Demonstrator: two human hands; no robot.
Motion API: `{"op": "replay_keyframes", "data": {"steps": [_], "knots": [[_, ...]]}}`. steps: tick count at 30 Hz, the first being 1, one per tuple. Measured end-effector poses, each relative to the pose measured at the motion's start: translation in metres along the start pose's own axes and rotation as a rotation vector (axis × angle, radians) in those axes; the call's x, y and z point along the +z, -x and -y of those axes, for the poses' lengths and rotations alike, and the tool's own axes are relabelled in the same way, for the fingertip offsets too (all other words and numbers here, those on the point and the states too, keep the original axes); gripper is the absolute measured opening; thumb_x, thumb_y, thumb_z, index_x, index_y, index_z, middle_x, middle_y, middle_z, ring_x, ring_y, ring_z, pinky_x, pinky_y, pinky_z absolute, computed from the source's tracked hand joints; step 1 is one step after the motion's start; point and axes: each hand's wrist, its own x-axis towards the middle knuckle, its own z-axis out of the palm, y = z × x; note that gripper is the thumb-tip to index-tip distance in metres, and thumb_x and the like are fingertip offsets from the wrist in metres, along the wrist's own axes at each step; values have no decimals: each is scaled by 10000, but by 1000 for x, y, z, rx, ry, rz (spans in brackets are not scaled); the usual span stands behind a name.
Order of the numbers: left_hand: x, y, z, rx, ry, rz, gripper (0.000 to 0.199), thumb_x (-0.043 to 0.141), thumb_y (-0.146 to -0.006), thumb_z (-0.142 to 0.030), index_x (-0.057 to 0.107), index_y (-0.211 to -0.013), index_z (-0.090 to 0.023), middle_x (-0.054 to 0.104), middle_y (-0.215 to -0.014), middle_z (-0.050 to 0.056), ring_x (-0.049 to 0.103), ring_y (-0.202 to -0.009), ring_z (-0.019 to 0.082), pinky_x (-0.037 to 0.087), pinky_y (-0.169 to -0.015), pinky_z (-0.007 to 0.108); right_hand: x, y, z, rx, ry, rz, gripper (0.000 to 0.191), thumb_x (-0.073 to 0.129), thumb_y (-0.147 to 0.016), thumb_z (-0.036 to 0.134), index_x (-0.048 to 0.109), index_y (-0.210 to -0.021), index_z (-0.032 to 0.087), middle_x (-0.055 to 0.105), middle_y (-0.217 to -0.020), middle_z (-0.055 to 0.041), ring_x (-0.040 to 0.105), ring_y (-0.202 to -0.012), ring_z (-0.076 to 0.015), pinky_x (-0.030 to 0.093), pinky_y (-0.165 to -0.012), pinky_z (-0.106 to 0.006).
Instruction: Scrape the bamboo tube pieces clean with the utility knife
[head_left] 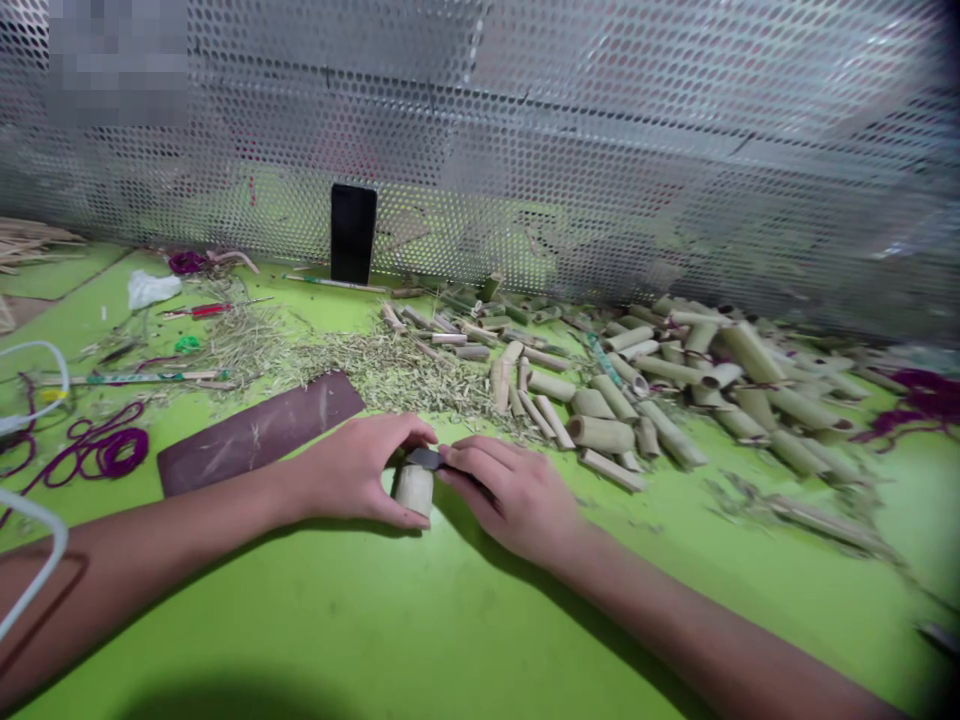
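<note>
My left hand [360, 465] curls its thumb and fingers around a short, pale bamboo piece [415, 490] above the green tabletop. My right hand [517, 490] grips a small knife, its handle mostly hidden by the fingers. The knife's dark grey blade [425, 458] lies across the top end of the bamboo piece, seemingly touching it. Behind my left forearm lies a brownish-purple sheet that looks like sandpaper [259, 435], dusted with pale streaks. A heap of bamboo shavings [405, 375] spreads just beyond both hands.
Cut bamboo tubes [697, 370] are piled at the right. A phone [353, 233] stands against the perforated metal screen [480, 130]. At the left are purple cord [112, 450], a red-handled tool [211, 310], crumpled white tissue [152, 289] and a white cable [52, 540] near my forearm.
</note>
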Motion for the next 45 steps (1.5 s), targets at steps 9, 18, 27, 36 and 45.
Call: {"op": "replay_keyframes", "data": {"steps": [9,18,27,36,45], "knots": [[2,2,1,-8,-63,-7,585,934,-735,-426,660,-1203,-206,742,-1147,66,705,-1034,281,562,-950,398,0,-3,2,-13,17,-9,286,468,-1139,270,685,-990,158,767,-876,-72,710,-729,-175,541,-630,-283],[-1,7,11,171,-86,-11,467,860,-860,-473,684,-1199,-205,733,-1144,67,694,-1072,259,544,-973,376,-3,7,0,-38,-33,16,266,493,-1136,286,687,-1005,158,797,-920,-78,740,-747,-176,569,-628,-284],[-3,4,7,2,-55,20,861,911,-778,-473,501,-1493,-224,712,-1343,121,699,-1190,329,545,-1055,471,-8,1,0,-36,119,-43,298,464,-1142,254,703,-995,153,792,-878,-75,730,-726,-159,548,-593,-261],[1,0,6,62,-105,9,824,908,-761,-632,587,-1391,-208,737,-1275,127,711,-1142,341,547,-1018,457,-3,-7,3,-47,143,-26,339,442,-1145,249,718,-978,146,779,-860,-72,703,-720,-161,537,-616,-276],[5,-1,6,45,-124,-5,658,881,-807,-513,607,-1315,-197,740,-1210,106,710,-1064,308,556,-942,427,-4,-8,4,-59,185,-26,333,451,-1137,221,722,-960,145,767,-853,-73,686,-719,-164,495,-607,-278]]}}
